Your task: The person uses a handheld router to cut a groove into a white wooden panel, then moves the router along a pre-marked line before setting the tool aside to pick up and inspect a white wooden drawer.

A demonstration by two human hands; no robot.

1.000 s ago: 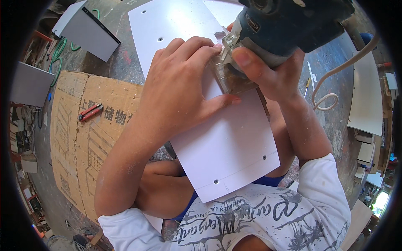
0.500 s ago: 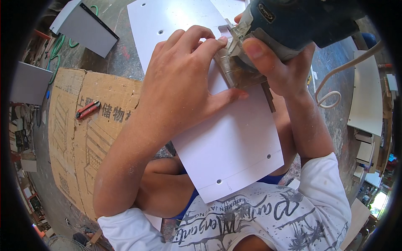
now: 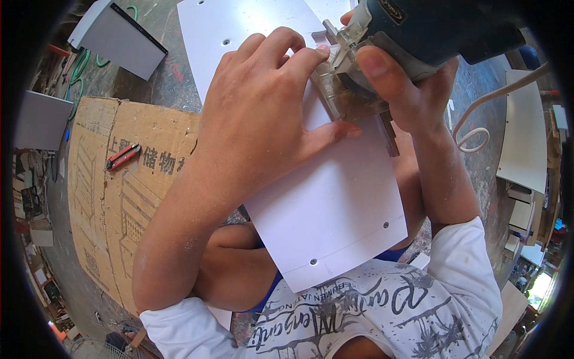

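A white board point(image 3: 323, 203) with screw holes lies across my lap. On it is a dark blue power tool point(image 3: 430, 27), probably a trimmer, with a clear plastic base point(image 3: 344, 96). My right hand point(image 3: 409, 93) grips the tool's body, thumb on the near side, fingertips mostly hidden behind it. My left hand point(image 3: 263, 102) rests over the board with bent fingers and spread thumb pressed on the clear base's left and near edges. A dark strip point(image 3: 391, 137) shows at the board's right edge beside the base. The tool's cutting bit cannot be made out.
A cardboard sheet point(image 3: 89, 197) with a red utility knife point(image 3: 122, 157) lies to the left. White panel pieces point(image 3: 119, 45) and a green hose point(image 3: 78, 78) are at the upper left, with more panels point(image 3: 520, 137) on the right. A pale cord point(image 3: 472, 131) loops from the tool.
The tool and both my hands have moved up and to the right in the picture. The board has shifted slightly, and both hands keep their grip.
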